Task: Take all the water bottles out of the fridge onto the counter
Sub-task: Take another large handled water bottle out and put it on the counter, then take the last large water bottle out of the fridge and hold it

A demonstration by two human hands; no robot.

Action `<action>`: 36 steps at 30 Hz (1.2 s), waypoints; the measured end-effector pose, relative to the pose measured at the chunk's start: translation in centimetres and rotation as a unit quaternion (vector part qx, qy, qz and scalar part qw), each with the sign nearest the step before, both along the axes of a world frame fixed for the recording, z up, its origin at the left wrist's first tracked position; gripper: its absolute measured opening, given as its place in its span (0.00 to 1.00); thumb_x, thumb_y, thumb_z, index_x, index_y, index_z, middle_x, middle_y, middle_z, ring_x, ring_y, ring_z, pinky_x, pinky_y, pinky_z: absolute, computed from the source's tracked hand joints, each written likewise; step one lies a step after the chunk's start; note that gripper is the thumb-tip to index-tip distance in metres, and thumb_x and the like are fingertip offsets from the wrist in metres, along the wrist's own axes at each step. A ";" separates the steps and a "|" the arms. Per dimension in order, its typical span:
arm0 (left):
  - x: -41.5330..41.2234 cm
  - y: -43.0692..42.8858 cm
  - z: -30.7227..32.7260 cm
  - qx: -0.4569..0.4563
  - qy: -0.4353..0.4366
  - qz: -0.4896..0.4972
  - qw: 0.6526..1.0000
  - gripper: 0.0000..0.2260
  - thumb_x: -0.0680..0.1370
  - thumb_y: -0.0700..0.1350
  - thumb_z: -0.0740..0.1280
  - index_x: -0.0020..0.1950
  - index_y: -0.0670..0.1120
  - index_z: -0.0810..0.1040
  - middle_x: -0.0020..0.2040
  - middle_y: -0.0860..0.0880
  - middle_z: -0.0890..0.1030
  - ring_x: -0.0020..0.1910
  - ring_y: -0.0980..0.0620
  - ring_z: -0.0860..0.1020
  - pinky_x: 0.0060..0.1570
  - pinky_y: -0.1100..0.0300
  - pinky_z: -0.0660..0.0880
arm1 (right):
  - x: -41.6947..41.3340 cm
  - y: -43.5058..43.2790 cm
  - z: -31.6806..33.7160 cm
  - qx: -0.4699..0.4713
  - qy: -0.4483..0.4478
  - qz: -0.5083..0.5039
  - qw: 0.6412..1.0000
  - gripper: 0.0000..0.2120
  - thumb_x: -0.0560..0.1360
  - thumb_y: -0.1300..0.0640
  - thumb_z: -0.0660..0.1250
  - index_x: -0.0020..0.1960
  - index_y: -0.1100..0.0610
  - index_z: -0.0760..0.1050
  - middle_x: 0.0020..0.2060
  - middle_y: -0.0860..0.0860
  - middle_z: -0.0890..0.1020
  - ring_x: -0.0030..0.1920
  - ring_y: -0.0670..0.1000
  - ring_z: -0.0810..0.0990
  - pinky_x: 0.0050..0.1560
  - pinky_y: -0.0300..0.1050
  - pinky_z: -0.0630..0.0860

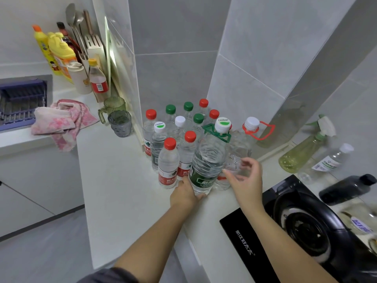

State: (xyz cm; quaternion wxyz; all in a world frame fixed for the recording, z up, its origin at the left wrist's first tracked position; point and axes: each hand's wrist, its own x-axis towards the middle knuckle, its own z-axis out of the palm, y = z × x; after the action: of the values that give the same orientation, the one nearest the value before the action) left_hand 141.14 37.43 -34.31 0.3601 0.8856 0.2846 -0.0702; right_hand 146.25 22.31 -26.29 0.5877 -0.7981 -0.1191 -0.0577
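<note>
Left hand (184,196) grips a large bottle (210,160) by its base, apparently standing it on the surface (122,180) among small bottles (168,160); right hand (244,180) hovers released. Next: let go without toppling neighbours.

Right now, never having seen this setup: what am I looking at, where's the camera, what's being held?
No machine here: a person works with bare hands. The single picture comes from a wide-angle camera on their head, looking down. The left hand grips the base of a large green-labelled bottle on the white counter; the right hand is open beside it. Behind stand small water bottles with red, green and white caps and a red-handled bottle. A black stove sits at right.
</note>
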 end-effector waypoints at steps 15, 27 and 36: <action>0.7 0.2 -0.9 -0.056 -0.042 0.018 0.997 0.33 0.72 0.51 0.75 0.68 0.44 0.61 0.63 0.42 0.78 0.61 0.42 0.77 0.58 0.49 0.74 | 2.5 -0.2 -5.8 0.057 0.188 0.102 0.975 0.55 0.64 0.60 0.79 0.78 0.43 0.48 0.71 0.55 0.72 0.67 0.56 0.76 0.69 0.61 0.70; -3.4 -0.3 1.3 0.074 0.039 0.021 0.996 0.34 0.72 0.58 0.72 0.69 0.45 0.61 0.66 0.46 0.69 0.62 0.43 0.73 0.50 0.51 0.72 | -1.3 -1.2 -6.1 -0.036 0.234 0.087 0.968 0.52 0.67 0.47 0.79 0.80 0.44 0.49 0.75 0.45 0.64 0.73 0.44 0.63 0.73 0.46 0.62; -16.1 1.0 4.3 0.188 -0.029 0.058 0.980 0.42 0.73 0.58 0.70 0.78 0.44 0.51 0.73 0.46 0.64 0.69 0.46 0.66 0.63 0.53 0.69 | -9.0 0.8 -6.0 -0.237 0.196 0.268 0.913 0.41 0.75 0.47 0.71 0.80 0.52 0.52 0.78 0.50 0.57 0.78 0.50 0.56 0.73 0.42 0.57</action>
State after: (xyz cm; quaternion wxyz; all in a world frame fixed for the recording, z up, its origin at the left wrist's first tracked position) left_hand 125.04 38.41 -30.04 0.1989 0.9211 0.3331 0.0315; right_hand 137.25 23.14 -32.30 0.3860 -0.8476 -0.2210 0.2892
